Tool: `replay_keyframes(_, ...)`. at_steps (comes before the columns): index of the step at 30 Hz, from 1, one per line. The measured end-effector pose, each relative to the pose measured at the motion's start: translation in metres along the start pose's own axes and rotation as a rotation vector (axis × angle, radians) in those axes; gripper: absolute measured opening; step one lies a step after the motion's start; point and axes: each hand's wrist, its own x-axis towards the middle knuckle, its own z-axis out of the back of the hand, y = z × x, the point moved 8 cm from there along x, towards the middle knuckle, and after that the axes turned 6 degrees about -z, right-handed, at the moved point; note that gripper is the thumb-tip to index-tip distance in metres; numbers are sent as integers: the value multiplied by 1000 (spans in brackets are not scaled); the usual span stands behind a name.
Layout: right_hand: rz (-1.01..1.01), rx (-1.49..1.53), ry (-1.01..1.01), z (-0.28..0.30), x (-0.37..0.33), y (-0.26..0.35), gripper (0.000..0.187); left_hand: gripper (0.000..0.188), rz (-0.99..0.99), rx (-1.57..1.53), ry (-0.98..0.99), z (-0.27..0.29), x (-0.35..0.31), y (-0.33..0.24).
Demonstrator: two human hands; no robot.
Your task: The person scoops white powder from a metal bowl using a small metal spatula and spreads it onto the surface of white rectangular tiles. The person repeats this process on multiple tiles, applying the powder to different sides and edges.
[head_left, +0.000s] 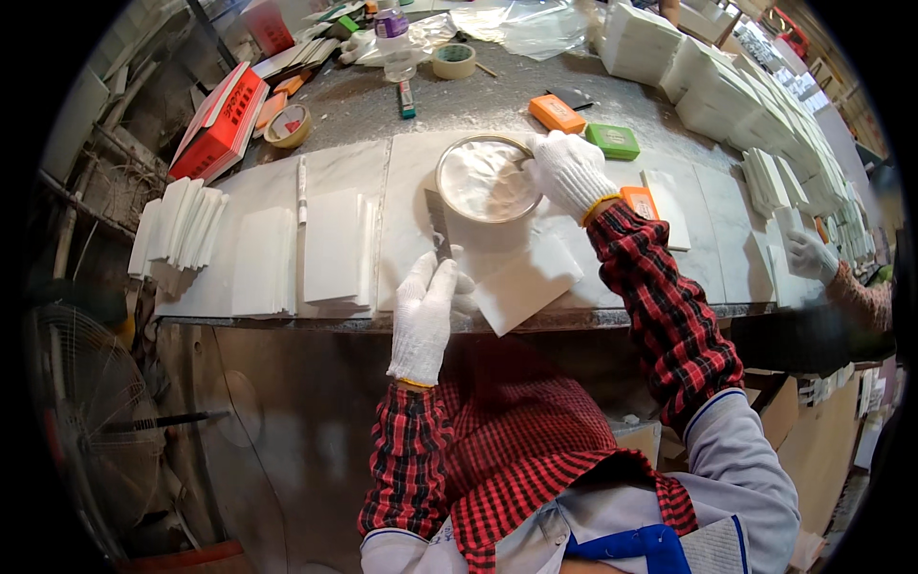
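Note:
In white knit gloves, both my hands work over the pale stone slabs at the bench's front. My left hand [426,308] is closed on a narrow grey blade, like a scraper [437,222], which points away from me beside a round tin [443,191]. Smooth white paste or powder [488,174] fills the tin. At the tin's right rim, my right hand [571,174] is closed with its fingers curled over the edge; its fingertips are partly hidden. A square white tile [529,285] lies askew between my hands, near the front edge.
White tile stacks [337,247] stand left, more tiles [727,100] at the far right. Orange box [557,113] and green box [612,142] lie behind my right hand. Tape roll [453,61] and bottle [392,33] stand at the back. Another person's gloved hand [811,256] is at right.

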Motion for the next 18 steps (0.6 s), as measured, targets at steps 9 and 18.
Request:
replay_keyframes(9, 66, 164, -247, 63, -65, -5, 13, 31, 48, 17, -38, 2, -7, 13)
replay_keyframes(18, -348, 1481, 62, -14, -161, 9, 16, 29, 3, 56, 19, -30, -31, 5)
